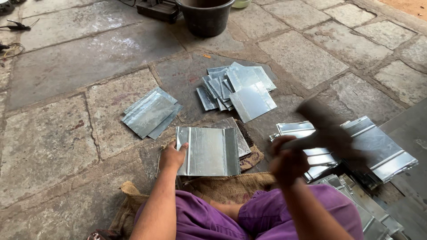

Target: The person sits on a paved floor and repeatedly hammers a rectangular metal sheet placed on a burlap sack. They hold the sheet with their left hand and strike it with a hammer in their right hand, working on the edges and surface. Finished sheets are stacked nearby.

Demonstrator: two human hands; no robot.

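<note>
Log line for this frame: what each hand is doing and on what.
left hand: steadies metal sheet at its left edge | right hand: grips hammer, raised, motion-blurred | setting: stone floor, sheet stacks around

A: L hand (pixel 172 156)?
B: Low, arm reaching fwd from lap, palm down, fingers curled, thumb out to the right.
A: R hand (pixel 288 162)?
B: Raised a bit higher, closed in a tight fist, knuckles up, blurred w/ motion. Forearm angles up from lower right.
A: Hands touching?
B: No, well apart.
</note>
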